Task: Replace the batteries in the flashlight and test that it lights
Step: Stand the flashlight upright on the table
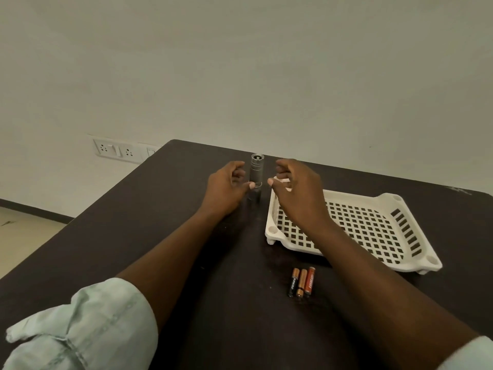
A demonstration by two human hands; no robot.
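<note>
Flashlight [255,177] stands upright on my dark desk [133,236], silver, at the far middle, just left of the white lattice tray [400,209]. My left hand [226,189] sits just beside it, fingers [238,173] curled and loosely apart, thumb tip at the barrel; I cannot tell if it touches. My right hand [298,193] hangs over the tray's near-left corner, its fingers also loosely spread, holding nothing, thumb pointing at the flashlight. Three AAA batteries [301,282] lie side by side, touching, on the desk between my forearms, nearer to me than the tray.
</note>
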